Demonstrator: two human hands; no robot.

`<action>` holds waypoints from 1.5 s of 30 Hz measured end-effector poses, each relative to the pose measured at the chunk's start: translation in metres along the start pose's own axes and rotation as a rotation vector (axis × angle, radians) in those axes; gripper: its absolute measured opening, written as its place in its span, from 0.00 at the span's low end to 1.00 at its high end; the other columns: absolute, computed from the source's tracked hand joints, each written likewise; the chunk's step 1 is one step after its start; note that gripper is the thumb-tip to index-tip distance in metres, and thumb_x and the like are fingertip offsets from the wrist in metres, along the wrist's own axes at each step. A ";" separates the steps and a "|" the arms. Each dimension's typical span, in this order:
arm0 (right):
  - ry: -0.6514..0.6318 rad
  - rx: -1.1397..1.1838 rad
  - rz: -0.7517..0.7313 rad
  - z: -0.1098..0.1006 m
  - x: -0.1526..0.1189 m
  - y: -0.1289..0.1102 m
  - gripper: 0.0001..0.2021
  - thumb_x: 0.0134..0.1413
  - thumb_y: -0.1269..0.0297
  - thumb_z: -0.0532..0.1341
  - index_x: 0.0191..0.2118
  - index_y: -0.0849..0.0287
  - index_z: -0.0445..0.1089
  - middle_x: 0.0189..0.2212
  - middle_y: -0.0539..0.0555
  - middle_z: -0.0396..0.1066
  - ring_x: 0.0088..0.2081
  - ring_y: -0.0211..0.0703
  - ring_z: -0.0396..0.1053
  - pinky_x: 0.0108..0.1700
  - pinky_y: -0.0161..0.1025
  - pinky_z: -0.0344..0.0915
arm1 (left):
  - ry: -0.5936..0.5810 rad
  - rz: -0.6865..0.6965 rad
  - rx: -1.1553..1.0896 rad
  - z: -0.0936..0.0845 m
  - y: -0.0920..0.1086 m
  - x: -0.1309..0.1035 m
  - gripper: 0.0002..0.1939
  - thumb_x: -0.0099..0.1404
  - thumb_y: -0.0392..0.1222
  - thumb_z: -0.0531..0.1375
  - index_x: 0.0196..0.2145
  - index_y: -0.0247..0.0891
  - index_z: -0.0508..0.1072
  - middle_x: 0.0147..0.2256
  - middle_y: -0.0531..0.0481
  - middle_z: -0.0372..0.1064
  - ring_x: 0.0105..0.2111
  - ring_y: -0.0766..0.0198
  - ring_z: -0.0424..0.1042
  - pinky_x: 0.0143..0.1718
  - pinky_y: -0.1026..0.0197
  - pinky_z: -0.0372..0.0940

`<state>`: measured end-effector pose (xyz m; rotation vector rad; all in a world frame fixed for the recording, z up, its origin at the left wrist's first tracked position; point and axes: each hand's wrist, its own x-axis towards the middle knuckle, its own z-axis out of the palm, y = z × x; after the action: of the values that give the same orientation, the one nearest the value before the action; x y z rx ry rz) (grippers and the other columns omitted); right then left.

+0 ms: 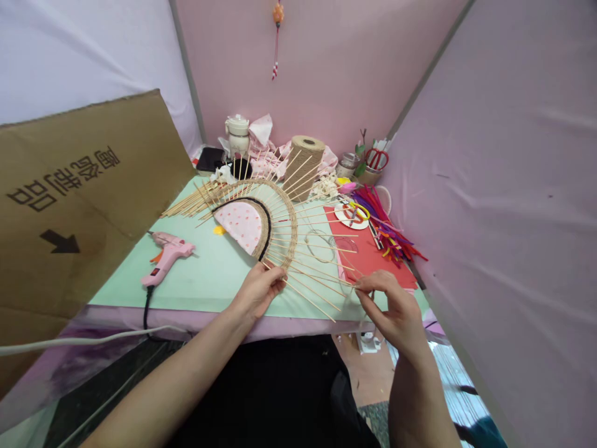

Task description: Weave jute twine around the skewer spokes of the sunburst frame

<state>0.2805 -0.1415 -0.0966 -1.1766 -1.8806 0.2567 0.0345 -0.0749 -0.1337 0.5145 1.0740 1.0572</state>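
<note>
A half-round woven piece [294, 233] with thin wooden sticks fanning outward lies over the table. At its middle is a dotted pink fabric half-circle [240, 225], bordered by a black band. My left hand [261, 289] is closed on the lower end of this piece, thumb on top near the stick bases. Off to the right, my right hand [392, 305] pinches a thin strand of twine [326, 277] stretched towards the woven rim, beside the stick tips. Loose loops of twine [319, 249] lie on the table under the sticks.
A pink glue gun [166, 256] lies left, near a large cardboard sheet [84, 205]. Behind stand a twine spool [305, 167], a white jar [238, 134] and a pot with red scissors [377, 160]. Red sheets [387, 264] and colourful pipe cleaners [392, 233] lie right. Loose sticks [189, 202] lie back left.
</note>
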 end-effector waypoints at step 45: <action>-0.174 -0.123 0.445 0.118 0.081 0.063 0.09 0.56 0.61 0.56 0.28 0.57 0.68 0.25 0.50 0.69 0.27 0.39 0.61 0.31 0.35 0.54 | -0.122 -0.239 -0.226 -0.004 0.009 -0.003 0.02 0.59 0.35 0.64 0.32 0.34 0.74 0.25 0.52 0.71 0.21 0.71 0.69 0.22 0.69 0.66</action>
<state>0.2164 -0.0116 -0.1571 -1.7011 -1.7801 0.5056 0.0271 -0.0742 -0.1267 0.2577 0.8713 0.9096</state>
